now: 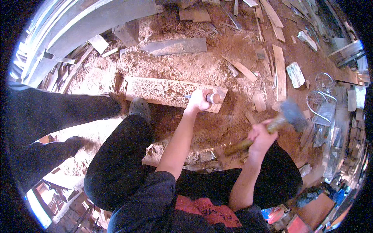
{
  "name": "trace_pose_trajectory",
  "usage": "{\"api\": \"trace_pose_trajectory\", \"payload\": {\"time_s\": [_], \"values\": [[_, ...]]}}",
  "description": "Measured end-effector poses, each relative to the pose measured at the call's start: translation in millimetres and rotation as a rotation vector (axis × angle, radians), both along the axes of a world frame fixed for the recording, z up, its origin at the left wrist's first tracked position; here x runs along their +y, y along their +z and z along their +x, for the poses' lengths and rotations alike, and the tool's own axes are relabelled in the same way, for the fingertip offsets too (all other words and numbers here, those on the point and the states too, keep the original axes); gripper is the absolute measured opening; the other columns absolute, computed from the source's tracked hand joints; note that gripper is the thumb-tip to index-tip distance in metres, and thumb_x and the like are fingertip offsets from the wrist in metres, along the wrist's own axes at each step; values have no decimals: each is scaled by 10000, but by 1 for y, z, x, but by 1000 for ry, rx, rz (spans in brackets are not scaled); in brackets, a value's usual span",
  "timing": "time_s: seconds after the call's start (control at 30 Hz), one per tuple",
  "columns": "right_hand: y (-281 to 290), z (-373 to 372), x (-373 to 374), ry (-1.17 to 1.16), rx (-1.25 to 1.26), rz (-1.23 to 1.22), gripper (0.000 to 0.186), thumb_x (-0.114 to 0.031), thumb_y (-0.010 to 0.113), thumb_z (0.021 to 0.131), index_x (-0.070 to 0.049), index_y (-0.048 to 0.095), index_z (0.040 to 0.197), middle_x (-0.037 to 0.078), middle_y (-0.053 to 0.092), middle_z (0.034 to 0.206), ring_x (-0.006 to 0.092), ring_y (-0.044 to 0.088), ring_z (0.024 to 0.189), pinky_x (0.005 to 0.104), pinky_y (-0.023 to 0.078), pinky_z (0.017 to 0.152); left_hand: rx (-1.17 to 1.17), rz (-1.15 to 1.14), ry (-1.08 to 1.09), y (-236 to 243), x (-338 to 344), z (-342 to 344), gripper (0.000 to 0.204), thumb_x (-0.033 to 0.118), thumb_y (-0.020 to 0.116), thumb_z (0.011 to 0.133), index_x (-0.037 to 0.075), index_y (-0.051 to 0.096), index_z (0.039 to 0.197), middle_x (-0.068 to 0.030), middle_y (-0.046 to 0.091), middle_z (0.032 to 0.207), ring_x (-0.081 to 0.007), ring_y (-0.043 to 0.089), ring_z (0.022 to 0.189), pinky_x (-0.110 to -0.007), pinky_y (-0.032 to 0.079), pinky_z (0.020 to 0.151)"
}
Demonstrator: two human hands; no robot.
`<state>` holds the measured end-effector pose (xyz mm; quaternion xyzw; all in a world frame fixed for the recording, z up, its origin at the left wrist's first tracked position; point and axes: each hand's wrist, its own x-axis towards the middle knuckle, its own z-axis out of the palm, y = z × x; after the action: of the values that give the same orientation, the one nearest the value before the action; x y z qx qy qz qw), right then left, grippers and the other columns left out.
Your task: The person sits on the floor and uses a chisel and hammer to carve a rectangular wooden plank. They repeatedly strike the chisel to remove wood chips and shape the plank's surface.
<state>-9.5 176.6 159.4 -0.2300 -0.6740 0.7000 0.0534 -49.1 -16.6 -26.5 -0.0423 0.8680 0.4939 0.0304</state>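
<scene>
A workshop floor of reddish earth and sawdust (pixel 194 66), seen from above through a fisheye lens, is littered with wood offcuts, thin slats (pixel 279 72) and shavings. A long grey plank (pixel 176 46) lies near the top, and curved grey beams (pixel 89 23) sweep across the upper left corner. At the right edge are wire fan guards (pixel 324 83) and stacked clutter.

In the middle lies a pale carved wooden panel (pixel 163 91), rectangular, its top surface covered with fine chiselled pattern. It rests flat on the sawdust, running left to right. A grey shoe (pixel 140 108) is planted just beside the panel's lower edge, at the end of a leg in black trousers.

The person's left hand (pixel 199 101) is wrapped in a closed fist around a chisel (pixel 213 98), which it holds over the right end of the panel; the round, light-coloured butt of the handle shows beside the fist. Whether the blade tip touches the wood cannot be told.

The right hand (pixel 261 136) is clenched around the wooden handle of a hammer (pixel 285 116), lower right of the panel and well apart from the chisel. The hammer's grey head is blurred, and the handle's other end sticks out down and to the left of the fist.

At the left, another person's legs in dark trousers (pixel 54 112) reach in from the edge.
</scene>
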Motion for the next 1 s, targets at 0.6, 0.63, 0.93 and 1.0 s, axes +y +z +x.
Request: {"api": "trace_pose_trajectory", "payload": {"time_s": [0.6,0.63,0.93,1.0], "values": [[-203,47,11,535,-685,603,234,-157,571,699,61,603,778,216,627,662,313,634,561,426,510,523,198,736,172,-10,-74,24,138,-28,592,519,63,539,608,5,532,628,-96,475,548,-259,377,509],[-205,47,6,585,-709,618,239,-160,576,693,60,603,784,219,629,677,323,634,566,431,512,535,335,591,184,-15,-73,22,151,-44,571,513,68,533,606,19,522,627,-88,460,549,-252,361,509],[-236,49,11,592,-544,729,151,-80,545,695,38,541,601,121,548,500,227,551,385,366,430,363,49,63,73,8,0,14,295,201,632,562,76,650,829,-143,643,754,-278,644,731,-356,490,659],[-235,52,9,561,-456,808,157,-86,550,692,61,566,639,167,576,538,282,592,447,395,460,413,-14,103,52,9,-2,13,302,181,643,555,86,664,841,-128,650,769,-256,645,751,-335,491,681]]}}
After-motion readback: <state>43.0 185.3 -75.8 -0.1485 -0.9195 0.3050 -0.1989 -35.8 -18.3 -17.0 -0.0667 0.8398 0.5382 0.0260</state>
